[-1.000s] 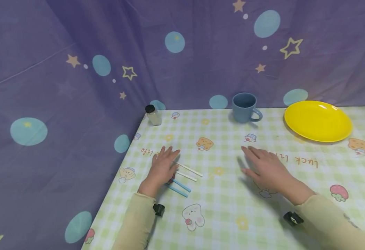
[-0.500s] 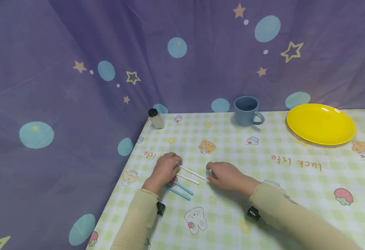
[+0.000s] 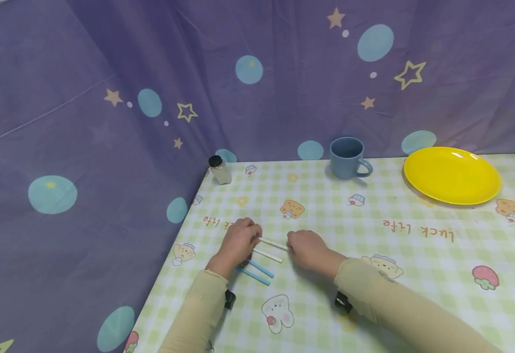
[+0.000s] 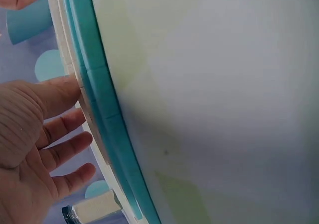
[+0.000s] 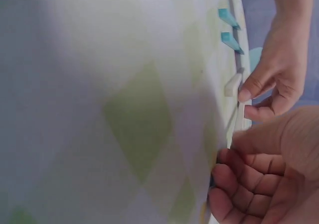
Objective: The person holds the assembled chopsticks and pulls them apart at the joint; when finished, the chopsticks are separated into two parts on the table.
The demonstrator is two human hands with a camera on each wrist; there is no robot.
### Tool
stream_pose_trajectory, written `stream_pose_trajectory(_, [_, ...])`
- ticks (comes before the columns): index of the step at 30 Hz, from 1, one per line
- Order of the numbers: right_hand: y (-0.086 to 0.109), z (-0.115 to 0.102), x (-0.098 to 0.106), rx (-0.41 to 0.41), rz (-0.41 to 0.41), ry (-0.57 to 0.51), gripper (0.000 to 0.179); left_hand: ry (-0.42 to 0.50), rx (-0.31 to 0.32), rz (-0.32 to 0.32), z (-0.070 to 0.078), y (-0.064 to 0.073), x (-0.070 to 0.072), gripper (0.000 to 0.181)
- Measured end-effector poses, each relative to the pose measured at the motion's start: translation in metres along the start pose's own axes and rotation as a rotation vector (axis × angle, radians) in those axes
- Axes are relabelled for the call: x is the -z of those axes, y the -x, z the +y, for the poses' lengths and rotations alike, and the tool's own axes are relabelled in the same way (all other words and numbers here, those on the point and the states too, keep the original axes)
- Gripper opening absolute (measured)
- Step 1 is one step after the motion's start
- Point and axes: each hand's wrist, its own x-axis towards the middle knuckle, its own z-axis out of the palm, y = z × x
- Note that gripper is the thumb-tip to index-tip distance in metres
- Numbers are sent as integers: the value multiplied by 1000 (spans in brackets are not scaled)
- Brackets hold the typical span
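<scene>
In the head view, a white chopstick (image 3: 273, 243) runs between my two hands, close over the cloth. My left hand (image 3: 238, 242) pinches it toward its left part, the thumb in front and the other fingers loosely bent behind. At its right end my right hand (image 3: 310, 250) grips it between thumb and curled fingers, as the right wrist view shows too. Nearer to me lie a second white chopstick (image 3: 268, 255) and a pair of blue chopsticks (image 3: 261, 269), side by side. My left hand covers their left ends in the head view.
A small black-capped shaker (image 3: 220, 170) stands at the far left corner. Along the back are a blue mug (image 3: 347, 158) and a yellow plate (image 3: 452, 175). A purple curtain (image 3: 279, 98) hangs behind and left of the checked tablecloth (image 3: 319, 314).
My right hand has come left from the open cloth, curling its fingers onto the white chopstick's right end. My left hand has drawn its fingers in on the same chopstick.
</scene>
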Motion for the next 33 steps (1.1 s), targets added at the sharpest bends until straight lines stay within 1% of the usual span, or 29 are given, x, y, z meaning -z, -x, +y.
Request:
stream_pose_trajectory(3, [5,6,7,-25,47,-33,14,18,-26,10,4,0,2,12])
stream_pose_trajectory(6, [13,17,14,-18,109,-64,14,44,-55,26,13,-2,3,14])
stream_pose_trajectory(9, [25,29,23,22,180,-99,16,83,-63,37,25,-4,4,13])
stream_pose_trajectory(11, [33,38,30,60,227,-109,17,125,-59,28,33,-6,4,13])
stream_pose_trajectory(14, [45,49,40,91,269,-110,18,193,-51,11,45,-8,2,9])
stream_pose_trajectory(17, [56,60,51,87,266,-130,17,274,-60,-4,58,-10,1,5])
stream_pose_trajectory(20, [67,68,61,64,239,-177,16,359,-74,-15,72,-13,0,8])
stream_pose_trajectory(23, [76,74,66,38,212,-231,16,451,-87,-24,88,-17,-1,9])
stream_pose_trajectory(25, [81,76,67,37,208,-240,16,513,-101,-29,98,-20,-2,9])
stream_pose_trajectory(27, [85,76,67,53,218,-232,14,567,-114,-34,108,-23,-4,9])
stream_pose_trajectory(29, [90,77,66,88,238,-210,11,599,-134,-35,117,-25,-5,8])
stream_pose_trajectory(33, [100,76,66,153,282,-151,10,630,-164,-28,135,-29,-7,7])
